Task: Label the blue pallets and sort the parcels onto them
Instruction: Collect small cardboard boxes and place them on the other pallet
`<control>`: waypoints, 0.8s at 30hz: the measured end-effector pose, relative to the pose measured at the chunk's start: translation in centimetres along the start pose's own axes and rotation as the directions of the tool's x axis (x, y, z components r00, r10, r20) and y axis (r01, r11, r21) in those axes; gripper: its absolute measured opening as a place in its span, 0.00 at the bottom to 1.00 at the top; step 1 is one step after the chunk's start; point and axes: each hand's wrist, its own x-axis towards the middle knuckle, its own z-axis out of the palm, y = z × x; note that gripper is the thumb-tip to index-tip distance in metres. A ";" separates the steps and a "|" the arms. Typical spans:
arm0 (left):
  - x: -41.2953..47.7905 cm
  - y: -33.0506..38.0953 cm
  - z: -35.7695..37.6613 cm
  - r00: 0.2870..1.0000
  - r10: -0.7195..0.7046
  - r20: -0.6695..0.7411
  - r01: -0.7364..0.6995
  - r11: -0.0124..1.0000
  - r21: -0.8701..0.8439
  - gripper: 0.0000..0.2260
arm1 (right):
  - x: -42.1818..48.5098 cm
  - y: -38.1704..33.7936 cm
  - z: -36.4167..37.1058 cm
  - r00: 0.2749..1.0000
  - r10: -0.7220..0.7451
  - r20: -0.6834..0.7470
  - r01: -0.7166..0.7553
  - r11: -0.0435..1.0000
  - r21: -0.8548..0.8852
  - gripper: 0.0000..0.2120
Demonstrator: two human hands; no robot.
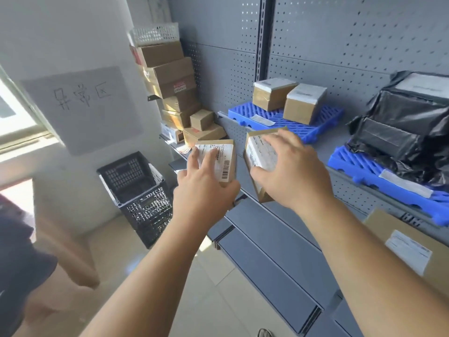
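Note:
My left hand point(204, 186) grips a small cardboard parcel point(227, 158) with a white barcode label, held in the air before the grey shelf. Beside it, my right hand point(291, 173) grips a second labelled cardboard parcel point(257, 152), tilted on its side. Behind them on the shelf lies a blue pallet point(269, 117) with a strip label on its front part and two taped cardboard parcels point(286, 99) standing on it. To the right a second blue pallet point(364, 171), also labelled, carries black plastic-wrapped parcels point(401, 137).
A stack of cardboard boxes point(170, 88) topped by a white basket point(155, 34) fills the left shelf end. Black crates point(138, 188) stand on the floor below. A large labelled box point(410, 249) sits at lower right. A handwritten sheet point(85, 103) hangs on the wall.

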 end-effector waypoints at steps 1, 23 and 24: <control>1.0 0.0 0.1 1.000 -0.008 -0.006 0.008 1.000 -0.003 0.33 | 1.1 -0.1 0.4 1.000 -0.018 -0.009 0.018 1.000 -0.004 0.34; 24.8 5.4 2.3 0.981 0.104 -0.163 -0.111 0.993 -0.032 0.34 | 23.7 3.6 2.0 0.974 -0.042 -0.221 0.047 0.999 0.020 0.31; 26.1 5.6 2.4 0.979 0.120 -0.166 -0.129 0.991 -0.042 0.34 | 24.5 3.6 2.1 0.971 -0.029 -0.236 0.032 0.999 0.009 0.32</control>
